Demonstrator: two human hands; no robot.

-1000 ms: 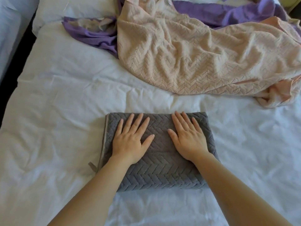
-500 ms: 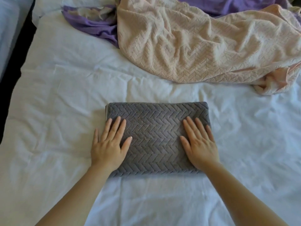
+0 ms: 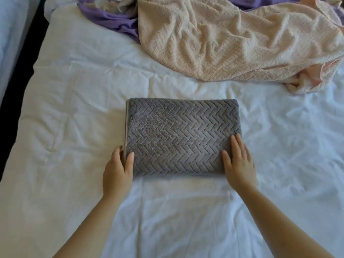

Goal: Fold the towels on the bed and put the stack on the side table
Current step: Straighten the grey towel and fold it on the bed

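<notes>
Now my left hand (image 3: pixel 116 170) pinches the left edge of the folded grey towel (image 3: pixel 182 135) on the bed (image 3: pixel 74 108); my right hand (image 3: pixel 239 164) lies flat on its right corner. Fold looks finished; next, spread the peach towel (image 3: pixel 232 40) beyond it.

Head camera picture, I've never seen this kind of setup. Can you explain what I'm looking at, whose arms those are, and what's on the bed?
No machine here: a person wears a camera on the head, so you look down along their own bare arms. On the white bed sheet lies a folded grey towel. The left hand grips its left edge, thumb on top; the right hand rests flat on its right near corner. Farther back lie a crumpled pink towel and a purple towel, both unfolded.
</notes>
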